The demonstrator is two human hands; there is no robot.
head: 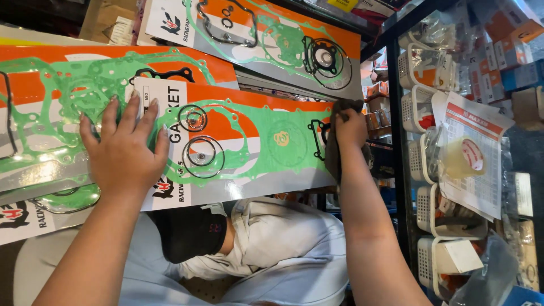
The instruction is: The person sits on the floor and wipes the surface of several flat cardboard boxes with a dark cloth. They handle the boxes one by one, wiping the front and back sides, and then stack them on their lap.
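A flat gasket-set pack (243,141), orange and grey with green gaskets and black rings under clear film, hangs in front of me. My left hand (122,150) lies flat on its left end, fingers spread, and overlaps the neighbouring pack (51,96). My right hand (350,129) presses a dark grey cloth (333,152) against the pack's right edge. The cloth hangs down below the hand.
A third gasket pack (272,39) hangs above. Below the packs another person in a pale shirt and dark cap (190,232) bends over. To the right stands a glass case (470,153) with white baskets, small boxes and a tape roll.
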